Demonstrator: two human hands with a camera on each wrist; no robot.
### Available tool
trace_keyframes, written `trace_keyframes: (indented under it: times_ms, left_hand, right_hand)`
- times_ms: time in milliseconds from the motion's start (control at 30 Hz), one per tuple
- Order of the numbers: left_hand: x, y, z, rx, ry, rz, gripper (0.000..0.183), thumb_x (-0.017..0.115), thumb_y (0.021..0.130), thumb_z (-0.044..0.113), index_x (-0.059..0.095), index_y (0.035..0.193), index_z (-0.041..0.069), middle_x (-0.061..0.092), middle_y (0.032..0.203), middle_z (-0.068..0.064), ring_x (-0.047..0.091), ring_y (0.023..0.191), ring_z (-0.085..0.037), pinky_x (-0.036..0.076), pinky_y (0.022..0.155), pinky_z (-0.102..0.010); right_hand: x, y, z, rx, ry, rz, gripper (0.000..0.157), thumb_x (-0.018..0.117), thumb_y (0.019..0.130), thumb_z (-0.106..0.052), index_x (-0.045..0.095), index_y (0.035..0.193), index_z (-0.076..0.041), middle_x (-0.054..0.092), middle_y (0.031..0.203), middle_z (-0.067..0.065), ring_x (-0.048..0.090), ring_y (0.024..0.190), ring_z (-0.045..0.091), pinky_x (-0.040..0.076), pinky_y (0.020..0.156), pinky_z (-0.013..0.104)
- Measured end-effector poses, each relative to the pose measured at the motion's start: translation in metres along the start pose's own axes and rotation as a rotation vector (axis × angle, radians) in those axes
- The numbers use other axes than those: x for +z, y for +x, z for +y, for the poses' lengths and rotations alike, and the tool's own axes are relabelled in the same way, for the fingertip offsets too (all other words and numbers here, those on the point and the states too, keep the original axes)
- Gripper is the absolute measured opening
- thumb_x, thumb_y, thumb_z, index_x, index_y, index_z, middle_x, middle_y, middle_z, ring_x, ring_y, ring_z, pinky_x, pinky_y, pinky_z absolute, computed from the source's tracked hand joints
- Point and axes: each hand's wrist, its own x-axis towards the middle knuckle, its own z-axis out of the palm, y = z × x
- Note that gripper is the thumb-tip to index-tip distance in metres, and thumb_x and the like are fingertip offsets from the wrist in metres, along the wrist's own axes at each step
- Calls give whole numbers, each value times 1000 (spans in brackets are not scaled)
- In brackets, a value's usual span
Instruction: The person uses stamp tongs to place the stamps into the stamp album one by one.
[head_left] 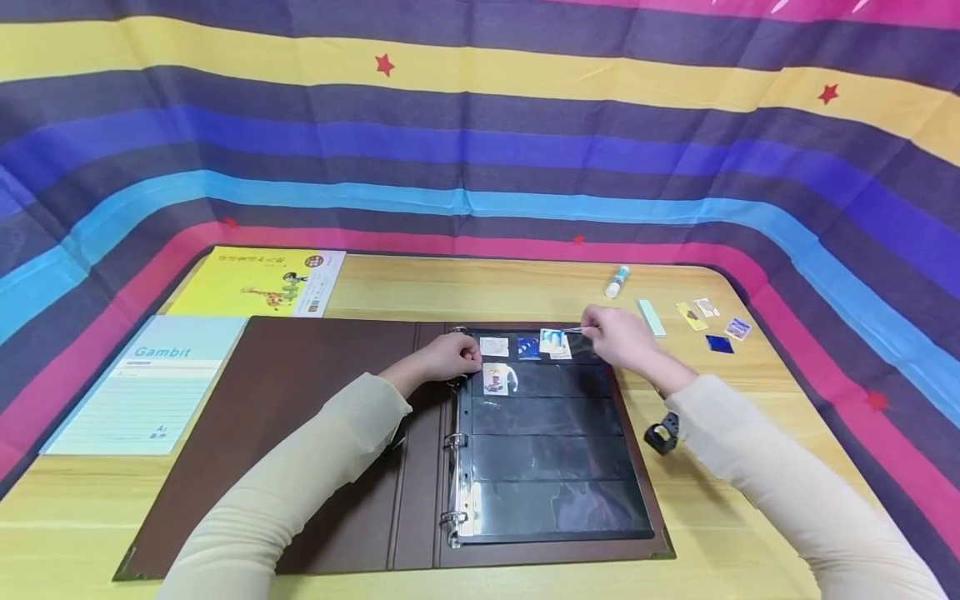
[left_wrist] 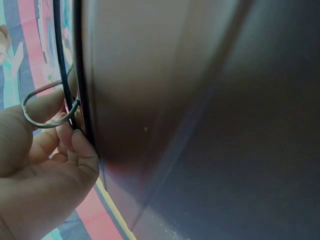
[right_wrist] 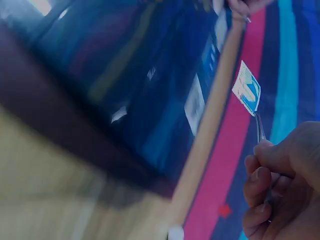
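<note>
Right hand (head_left: 624, 338), clamped on tweezers (right_wrist: 259, 127) bearing one stamp (right_wrist: 247, 91); left hand (head_left: 450, 357), pinching album page (head_left: 551, 454) edge; pocketed stamps (head_left: 528, 347) between them; four loose stamps (head_left: 719, 343), rightward, not yet pocketed.

the pocket page (head_left: 551, 454) shows glare; both wrist views are dim and partly blurred.

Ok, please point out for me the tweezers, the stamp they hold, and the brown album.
Tweezers (right_wrist: 259, 127), right wrist view: the metal prongs.
Stamp (right_wrist: 247, 90), right wrist view: middle of its printed face.
Brown album (head_left: 420, 467), head view: bare inside of the spine.
</note>
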Motion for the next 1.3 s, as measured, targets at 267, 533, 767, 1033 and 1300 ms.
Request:
trace_keyframes:
  times_ms: [267,533,767,1033,1300]
  left_hand:
    - [0,0,0,-7,-24,-5,5,55,77,6,53,73,5,42,60,0,41,54,-12,35,55,-22]
    - [1,1,0,-14,-35,-8,5,54,77,6,53,73,6,41,60,0,40,54,-12,35,55,-23]
    - [1,1,-2,2,-15,3,5,55,77,6,53,72,7,41,59,1,40,55,-12,34,57,-23]
    - [1,1,-3,16,-13,4,5,54,77,6,53,72,6,41,59,1,40,55,-12,34,58,-23]
    - [0,1,-2,-4,-28,-5,5,54,78,7,53,73,7,41,58,1,40,54,-12,34,56,-23]
  right_hand:
    - [27,17,-19,-57,3,-18,6,49,77,-5,51,75,-10,49,67,0,44,58,16,33,50,30]
    - [39,13,-23,-87,-20,-70,9,51,76,-6,50,70,-13,47,63,-4,43,57,14,34,53,30]
    - [41,5,-25,-109,-47,-131,12,54,78,-11,48,68,-13,43,58,-4,41,53,14,32,49,27]
    - [37,9,-25,-132,-36,-140,11,55,78,-9,49,70,-13,45,61,-4,41,55,14,32,52,27]
    - [37,16,-25,-194,-46,-147,7,56,77,-8,55,75,-14,53,73,-4,44,63,14,36,57,30]
